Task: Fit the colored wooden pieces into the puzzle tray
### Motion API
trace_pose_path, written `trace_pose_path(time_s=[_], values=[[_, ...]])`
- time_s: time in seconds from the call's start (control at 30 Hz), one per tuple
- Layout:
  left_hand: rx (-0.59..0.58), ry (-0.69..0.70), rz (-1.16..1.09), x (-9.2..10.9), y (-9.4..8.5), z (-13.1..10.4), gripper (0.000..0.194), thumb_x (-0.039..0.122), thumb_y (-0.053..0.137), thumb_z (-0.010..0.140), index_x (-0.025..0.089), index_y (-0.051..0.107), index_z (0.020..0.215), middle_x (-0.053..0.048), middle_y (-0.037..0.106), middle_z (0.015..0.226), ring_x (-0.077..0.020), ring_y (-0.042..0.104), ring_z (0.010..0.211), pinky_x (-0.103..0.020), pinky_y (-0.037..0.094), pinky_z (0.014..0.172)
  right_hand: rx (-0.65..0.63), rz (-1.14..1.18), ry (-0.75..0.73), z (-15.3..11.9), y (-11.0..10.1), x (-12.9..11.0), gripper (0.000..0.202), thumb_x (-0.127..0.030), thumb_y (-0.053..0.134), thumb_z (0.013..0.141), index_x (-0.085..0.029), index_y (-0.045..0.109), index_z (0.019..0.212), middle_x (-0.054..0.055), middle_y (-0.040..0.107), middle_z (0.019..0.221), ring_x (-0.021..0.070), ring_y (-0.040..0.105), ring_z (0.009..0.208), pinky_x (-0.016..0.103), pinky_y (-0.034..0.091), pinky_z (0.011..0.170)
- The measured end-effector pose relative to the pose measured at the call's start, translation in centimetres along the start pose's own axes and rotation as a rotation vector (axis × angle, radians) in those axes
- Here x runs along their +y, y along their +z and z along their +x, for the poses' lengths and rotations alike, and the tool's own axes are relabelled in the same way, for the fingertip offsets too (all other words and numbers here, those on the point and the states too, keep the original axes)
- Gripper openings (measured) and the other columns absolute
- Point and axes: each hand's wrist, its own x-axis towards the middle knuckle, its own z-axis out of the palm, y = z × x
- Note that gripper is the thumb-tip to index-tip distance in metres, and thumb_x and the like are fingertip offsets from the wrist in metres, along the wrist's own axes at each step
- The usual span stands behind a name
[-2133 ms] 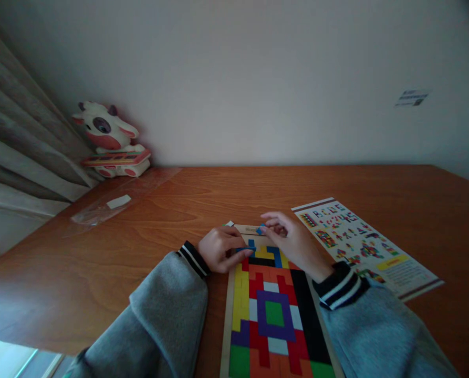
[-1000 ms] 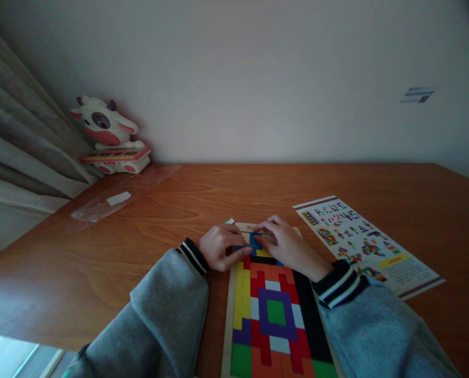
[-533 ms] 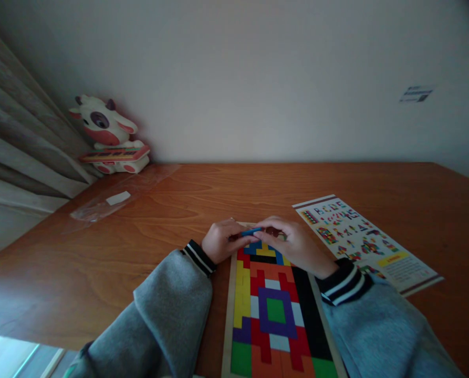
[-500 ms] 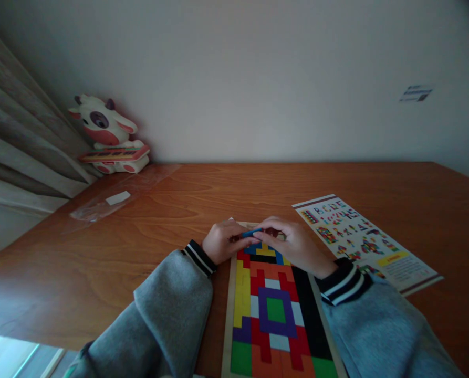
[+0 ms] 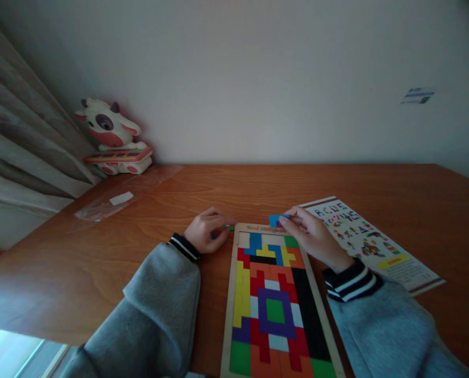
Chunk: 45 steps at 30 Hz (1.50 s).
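My right hand (image 5: 311, 236) pinches a blue puzzle piece (image 5: 277, 220) between thumb and fingers, above the far edge of a wooden puzzle tray (image 5: 231, 294). Left of the tray's far corner, my left hand (image 5: 206, 230) is curled low by the table. A small green puzzle piece (image 5: 229, 228) shows at its fingertips; most of what lies under the palm is hidden. Coloured block pieces fill most of the tray, among them a purple ring (image 5: 262, 310) around a green block (image 5: 275, 311). Bare wood shows at the far end, beside a blue piece (image 5: 254, 242).
A printed pattern sheet (image 5: 392, 260) lies right of the tray on the wooden table (image 5: 171, 202). At the back left are a clear plastic bag (image 5: 96, 211) and a cow toy with a keyboard (image 5: 118, 160). A curtain (image 5: 17, 136) hangs at the left.
My hands have moved apart. The left went leftward off the tray, and the right drew right with the blue piece. The tray's far end has come into sight.
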Motion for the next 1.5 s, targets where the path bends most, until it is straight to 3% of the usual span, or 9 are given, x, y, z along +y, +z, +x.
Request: trace_pose_path(time_s=[0.17,0.37,0.5,0.6,0.87,1.03,1.2,1.3,1.5], values=[[-0.039,0.032,0.030,0.8,0.3,0.1,0.026,0.020,0.055,0.087,0.017,0.067,0.110,-0.009,0.072,0.096,-0.0207,0.063,0.089,-0.036,0.053,0.083,-0.122,-0.130,-0.044,-0.3,0.6,-0.2,0.024,-0.046,0.057,0.089,-0.022,0.058,0.089,0.004,0.071,0.084,0.0190,0.069,0.080,0.032,0.055,0.072],[-0.080,0.028,0.122,0.0,-0.7,-0.1,0.027,0.021,0.054,0.089,0.017,0.065,0.113,-0.009,0.072,0.097,-0.0203,0.064,0.086,-0.037,0.053,0.082,-0.041,-0.064,0.026,0.2,0.1,0.5,0.028,-0.048,0.061,0.085,-0.020,0.064,0.091,0.005,0.072,0.086,0.0200,0.069,0.080,0.034,0.056,0.071],[-0.124,-0.005,0.141,-0.8,-1.4,-0.4,0.030,0.026,0.056,0.089,0.019,0.064,0.117,-0.009,0.072,0.100,-0.0209,0.065,0.092,-0.037,0.052,0.086,0.063,0.014,0.079,0.3,0.1,0.6,0.031,-0.051,0.064,0.081,-0.021,0.056,0.079,0.006,0.072,0.083,0.0195,0.069,0.075,0.033,0.057,0.066],[-0.127,-0.049,0.123,-1.2,-1.2,-0.7,0.032,0.031,0.059,0.090,0.020,0.063,0.120,-0.008,0.072,0.106,-0.0212,0.065,0.098,-0.037,0.052,0.090,0.090,0.065,0.099,0.4,0.2,0.5,0.031,-0.050,0.066,0.080,-0.021,0.055,0.083,0.006,0.072,0.084,0.0199,0.070,0.077,0.034,0.058,0.068],[-0.051,-0.101,0.143,-1.5,0.4,-0.8,0.028,0.035,0.057,0.091,0.020,0.067,0.113,-0.008,0.073,0.101,-0.0202,0.067,0.097,-0.034,0.055,0.089,0.024,-0.099,0.012,0.3,0.2,0.6,0.037,-0.041,0.064,0.083,-0.022,0.064,0.115,0.006,0.074,0.095,0.0202,0.070,0.081,0.037,0.058,0.074],[-0.087,-0.102,0.154,-1.4,0.3,-0.7,0.027,0.034,0.057,0.092,0.019,0.068,0.112,-0.008,0.074,0.101,-0.0198,0.068,0.096,-0.034,0.056,0.087,-0.039,-0.258,-0.042,0.2,0.1,0.4,0.024,-0.042,0.060,0.087,-0.025,0.074,0.095,0.004,0.075,0.093,0.0213,0.070,0.083,0.037,0.056,0.076],[-0.104,-0.095,0.133,-1.4,0.3,-0.8,0.027,0.033,0.056,0.092,0.019,0.067,0.113,-0.008,0.073,0.104,-0.0196,0.068,0.097,-0.033,0.055,0.088,-0.119,-0.231,-0.019,0.1,-0.3,0.9,0.029,-0.042,0.064,0.085,-0.025,0.071,0.107,0.004,0.075,0.098,0.0209,0.070,0.085,0.037,0.057,0.076],[-0.107,-0.095,0.125,-1.5,0.3,-0.8,0.026,0.032,0.056,0.092,0.020,0.067,0.113,-0.007,0.073,0.105,-0.0198,0.068,0.098,-0.033,0.055,0.088,-0.139,-0.234,0.023,0.0,-0.2,1.1,0.027,-0.043,0.069,0.081,-0.024,0.072,0.099,0.004,0.076,0.089,0.0206,0.071,0.077,0.035,0.057,0.070],[-0.099,-0.086,0.122,-1.5,0.3,-0.7,0.023,0.030,0.056,0.093,0.020,0.067,0.111,-0.007,0.073,0.105,-0.0194,0.068,0.096,-0.033,0.054,0.086,-0.176,-0.378,-0.101,0.0,0.1,0.7,0.021,-0.040,0.061,0.089,-0.029,0.075,0.099,0.003,0.075,0.098,0.0224,0.069,0.090,0.040,0.053,0.082]])
